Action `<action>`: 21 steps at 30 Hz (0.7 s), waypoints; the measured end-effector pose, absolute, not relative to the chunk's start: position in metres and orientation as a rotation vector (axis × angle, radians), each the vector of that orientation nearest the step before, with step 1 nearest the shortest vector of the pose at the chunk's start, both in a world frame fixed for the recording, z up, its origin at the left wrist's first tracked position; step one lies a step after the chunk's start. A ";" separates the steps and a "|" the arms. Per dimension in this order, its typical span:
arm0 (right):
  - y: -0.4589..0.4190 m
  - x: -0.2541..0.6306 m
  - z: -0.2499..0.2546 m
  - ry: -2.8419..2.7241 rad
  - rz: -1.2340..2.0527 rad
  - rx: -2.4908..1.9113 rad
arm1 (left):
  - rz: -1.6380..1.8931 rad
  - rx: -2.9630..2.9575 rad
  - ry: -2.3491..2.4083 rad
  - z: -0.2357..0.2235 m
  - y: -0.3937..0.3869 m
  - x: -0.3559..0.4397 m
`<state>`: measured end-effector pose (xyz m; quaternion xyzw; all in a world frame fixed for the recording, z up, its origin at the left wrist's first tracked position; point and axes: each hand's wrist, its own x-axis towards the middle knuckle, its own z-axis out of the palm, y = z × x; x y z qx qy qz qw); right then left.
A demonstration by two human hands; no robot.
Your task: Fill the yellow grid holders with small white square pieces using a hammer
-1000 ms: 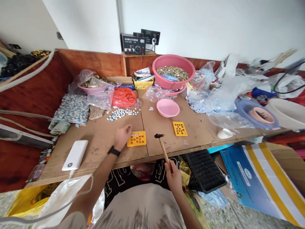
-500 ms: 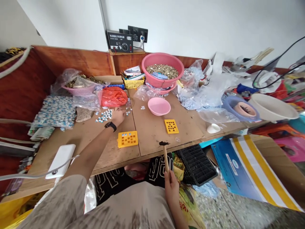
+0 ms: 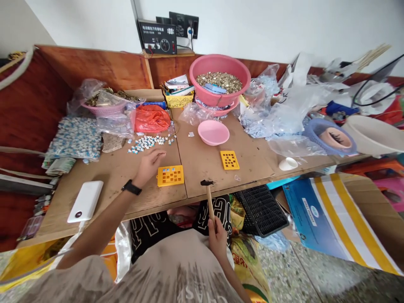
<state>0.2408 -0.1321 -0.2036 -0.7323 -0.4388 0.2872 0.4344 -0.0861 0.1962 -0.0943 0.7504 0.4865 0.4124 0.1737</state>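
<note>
Wooden-handled hammer (image 3: 209, 202), small and dark-headed, stands upright in the right hand (image 3: 218, 240), fingers closed around its shaft below the table's near edge. Left hand (image 3: 147, 167) hovers open, palm down, over the plywood table (image 3: 202, 168), with a yellow perforated plastic tray (image 3: 170, 175) at its 3 o'clock and blue-white chips (image 3: 148, 143) at 12.

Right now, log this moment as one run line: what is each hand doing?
left hand: open, next to yellow grid tray | right hand: gripping wooden-handled hammer | nearby: loose blue-white pieces
</note>
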 end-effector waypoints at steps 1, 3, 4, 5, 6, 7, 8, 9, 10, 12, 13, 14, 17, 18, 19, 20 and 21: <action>-0.133 0.239 -0.203 -1.106 0.732 -1.816 | 1.167 2.075 1.410 -0.097 0.179 -0.094; -0.133 0.238 -0.203 -1.125 0.751 -1.804 | 1.117 2.021 1.493 -0.104 0.149 -0.112; -0.133 0.239 -0.203 -1.131 0.757 -1.799 | 1.089 2.019 1.534 -0.109 0.138 -0.121; -0.132 0.239 -0.203 -1.136 0.767 -1.793 | 1.071 2.021 1.571 -0.114 0.129 -0.130; -0.131 0.240 -0.204 -1.140 0.779 -1.789 | 1.057 2.027 1.601 -0.119 0.122 -0.138; -0.131 0.240 -0.204 -1.142 0.787 -1.788 | 1.043 2.032 1.621 -0.123 0.117 -0.144; -0.130 0.241 -0.205 -1.142 0.790 -1.790 | 1.024 2.039 1.635 -0.128 0.113 -0.149; -0.130 0.241 -0.205 -1.139 0.787 -1.795 | 0.995 2.050 1.640 -0.131 0.111 -0.153; -0.130 0.241 -0.206 -1.134 0.781 -1.801 | 0.958 2.065 1.638 -0.135 0.109 -0.156; -0.130 0.241 -0.206 -1.121 0.768 -1.810 | 0.900 2.080 1.627 -0.140 0.107 -0.158; -0.130 0.241 -0.207 -1.115 0.768 -1.812 | 0.892 2.072 1.624 -0.142 0.105 -0.158; -0.131 0.241 -0.207 -1.108 0.769 -1.814 | 0.901 2.052 1.624 -0.144 0.104 -0.158; -0.132 0.243 -0.207 -1.094 0.759 -1.818 | 1.004 1.930 1.658 -0.146 0.099 -0.153; -0.132 0.243 -0.207 -1.089 0.749 -1.821 | 1.047 1.883 1.671 -0.146 0.098 -0.150; -0.133 0.243 -0.206 -1.079 0.733 -1.825 | 1.089 1.843 1.675 -0.145 0.099 -0.145; -0.133 0.243 -0.205 -1.068 0.719 -1.828 | 1.121 1.819 1.668 -0.143 0.100 -0.138; -0.134 0.242 -0.204 -1.058 0.708 -1.832 | 1.138 1.813 1.654 -0.141 0.103 -0.131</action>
